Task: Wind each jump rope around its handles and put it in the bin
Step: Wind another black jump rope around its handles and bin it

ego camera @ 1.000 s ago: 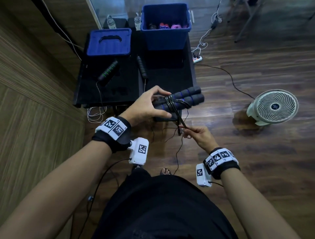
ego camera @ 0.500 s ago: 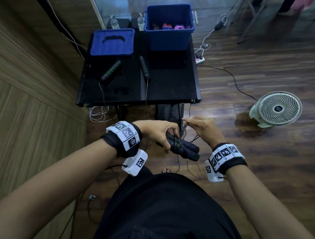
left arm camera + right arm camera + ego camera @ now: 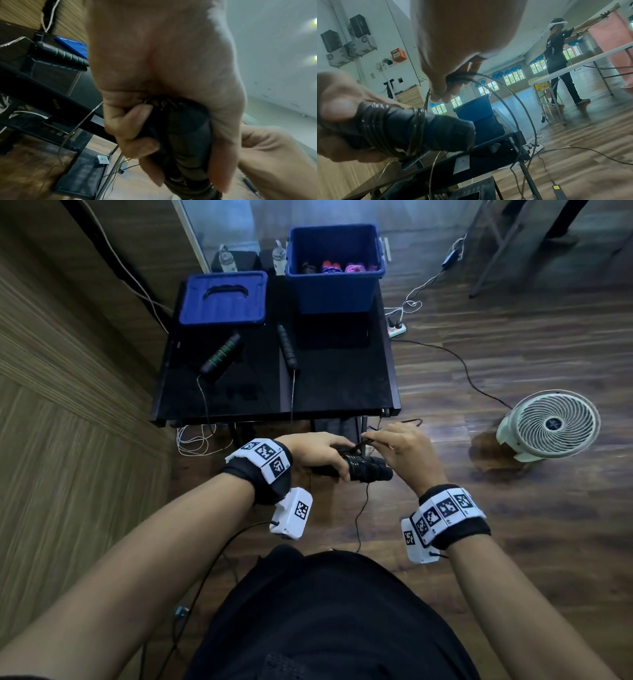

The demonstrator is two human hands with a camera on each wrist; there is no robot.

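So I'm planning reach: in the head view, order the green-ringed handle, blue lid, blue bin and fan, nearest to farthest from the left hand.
1. Green-ringed handle, on the table ahead.
2. Blue lid, behind it, left.
3. Blue bin, far right of the table.
4. Fan, on the floor, right.

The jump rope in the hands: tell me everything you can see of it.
The jump rope has two dark padded handles held side by side, with thin glossy black cord wound in tight coils round their middle. The left hand grips the handles near the coils. The right hand pinches a loose loop of cord above them; more cord hangs down toward the floor. It is held in the air in front of the black table, not touching it.
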